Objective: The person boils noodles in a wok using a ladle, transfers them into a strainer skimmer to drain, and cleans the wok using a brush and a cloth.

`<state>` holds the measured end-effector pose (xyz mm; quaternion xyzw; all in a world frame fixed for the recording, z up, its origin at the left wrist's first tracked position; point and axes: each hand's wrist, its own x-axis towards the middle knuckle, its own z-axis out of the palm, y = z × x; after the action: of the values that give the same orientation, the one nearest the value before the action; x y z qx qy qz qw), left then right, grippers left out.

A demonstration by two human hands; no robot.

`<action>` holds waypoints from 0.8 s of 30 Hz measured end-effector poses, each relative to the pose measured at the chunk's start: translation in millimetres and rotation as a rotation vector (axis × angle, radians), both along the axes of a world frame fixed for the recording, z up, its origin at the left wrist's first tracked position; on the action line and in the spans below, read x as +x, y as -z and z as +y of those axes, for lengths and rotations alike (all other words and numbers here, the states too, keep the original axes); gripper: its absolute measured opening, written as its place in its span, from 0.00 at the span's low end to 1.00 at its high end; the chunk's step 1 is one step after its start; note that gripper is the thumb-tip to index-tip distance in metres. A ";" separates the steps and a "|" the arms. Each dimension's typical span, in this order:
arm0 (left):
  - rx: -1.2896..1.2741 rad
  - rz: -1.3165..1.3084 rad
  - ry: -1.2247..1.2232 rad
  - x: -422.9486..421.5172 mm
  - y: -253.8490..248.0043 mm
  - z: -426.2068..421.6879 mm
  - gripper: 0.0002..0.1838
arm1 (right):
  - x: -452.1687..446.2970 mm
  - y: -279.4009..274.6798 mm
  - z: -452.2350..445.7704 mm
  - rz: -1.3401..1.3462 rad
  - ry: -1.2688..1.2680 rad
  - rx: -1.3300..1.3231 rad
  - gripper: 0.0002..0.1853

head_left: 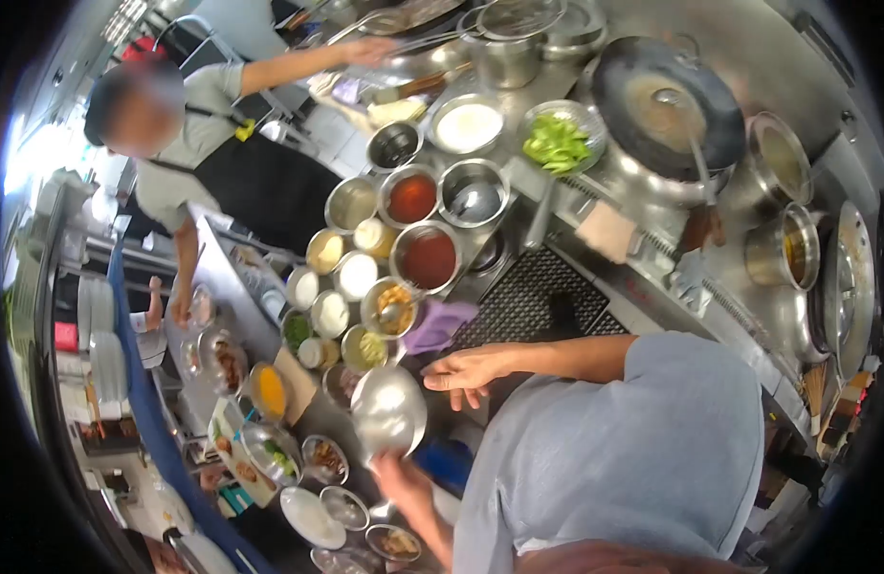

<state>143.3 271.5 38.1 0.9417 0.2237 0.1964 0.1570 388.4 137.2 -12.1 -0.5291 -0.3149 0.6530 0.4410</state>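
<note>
A shiny metal bowl (389, 409) is tilted and held at its lower rim by my left hand (402, 483), which is blurred, its fingers closed on the edge. My right hand (466, 375) reaches in from the other side, palm down. Its fingers are apart and hold nothing, close to the bowl's rim; I cannot tell whether they touch it. Just beyond is a purple cloth (436, 327). A container with pale chopped food (364, 350) and one with orange-brown pieces and a spoon (392, 309) stand beside the bowl.
Metal pots with red sauce (427, 258) and other condiments cluster ahead. A wok (667, 110) with a ladle sits at upper right, near a colander of green vegetables (560, 143). A co-worker (188, 143) stands across the counter, one arm stretched toward the pans. Several small bowls (324, 459) lie below.
</note>
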 end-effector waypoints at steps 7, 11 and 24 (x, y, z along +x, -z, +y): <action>-0.245 -0.012 0.566 211.4 45.5 -121.1 0.09 | 108.1 -9.2 -184.2 -0.007 0.707 0.105 0.33; -0.226 -0.052 0.972 284.7 37.0 -169.4 0.20 | 100.4 17.3 -262.5 -0.267 1.167 0.011 0.18; -2.031 0.883 0.502 437.2 221.0 -121.4 0.29 | 34.1 31.5 -342.5 -0.450 1.596 -0.452 0.22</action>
<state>580.5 150.1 -182.9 0.3838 0.1202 -0.4621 0.7904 422.6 -205.3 -43.6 -0.7843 0.2092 0.0742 0.5794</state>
